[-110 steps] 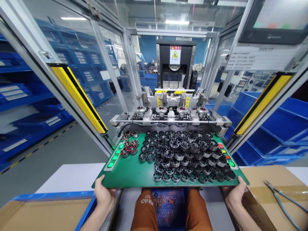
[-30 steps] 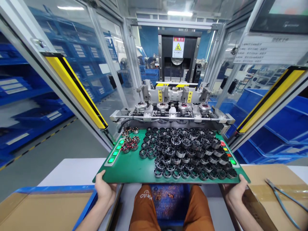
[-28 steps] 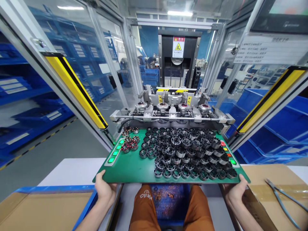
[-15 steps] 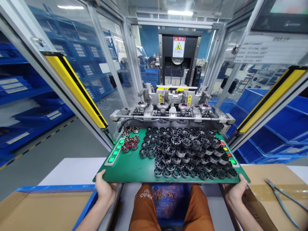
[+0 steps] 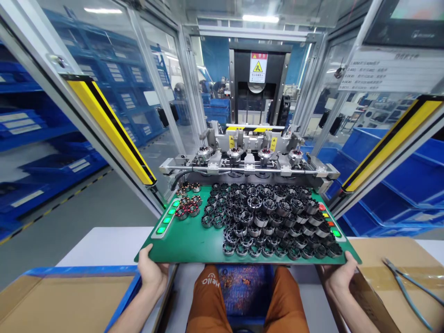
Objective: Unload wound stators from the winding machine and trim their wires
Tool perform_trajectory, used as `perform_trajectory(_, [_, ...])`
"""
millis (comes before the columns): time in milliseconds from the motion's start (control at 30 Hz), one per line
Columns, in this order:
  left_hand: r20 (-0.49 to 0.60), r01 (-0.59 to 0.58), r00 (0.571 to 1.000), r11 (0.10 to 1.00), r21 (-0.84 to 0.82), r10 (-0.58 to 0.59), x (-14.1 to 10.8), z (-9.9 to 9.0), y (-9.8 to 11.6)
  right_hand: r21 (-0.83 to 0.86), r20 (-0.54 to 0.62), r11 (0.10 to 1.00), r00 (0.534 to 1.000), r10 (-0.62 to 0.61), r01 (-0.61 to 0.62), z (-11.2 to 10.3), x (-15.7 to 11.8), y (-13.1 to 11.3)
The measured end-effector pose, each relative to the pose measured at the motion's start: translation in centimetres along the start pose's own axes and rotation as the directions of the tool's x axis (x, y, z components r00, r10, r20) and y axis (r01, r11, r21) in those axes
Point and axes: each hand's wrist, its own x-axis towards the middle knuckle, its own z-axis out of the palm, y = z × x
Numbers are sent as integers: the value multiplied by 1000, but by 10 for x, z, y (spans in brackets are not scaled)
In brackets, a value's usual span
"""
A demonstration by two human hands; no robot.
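A green work surface (image 5: 187, 245) spreads in front of me. My left hand (image 5: 151, 273) grips its front left corner, thumb on top and fingers hidden underneath. At the front right corner my right hand (image 5: 342, 275) holds the edge the same way. Many black ring-shaped motor stators (image 5: 268, 205) are stacked on the middle and right of the surface. A small group of copper-wound stators (image 5: 187, 210) lies at the back left, some lit red. Behind the surface stands a winding machine (image 5: 248, 159), with several stators seated in its metal holders.
Green lit buttons (image 5: 165, 222) line the left side; a red knob (image 5: 322, 207) and coloured buttons line the right. Pliers (image 5: 404, 282) lie on cardboard at right. A blue-rimmed tray (image 5: 79, 273) is at left. Yellow light-curtain bars (image 5: 114, 132) flank both sides. A blue bin (image 5: 246, 291) sits below.
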Motion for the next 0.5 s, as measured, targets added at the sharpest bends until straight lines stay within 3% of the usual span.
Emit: perform_trajectory(500, [22,-26,999,1000,15,26,10,-7,-6,-5,3,1000,1000,-16,16,-4,3,2])
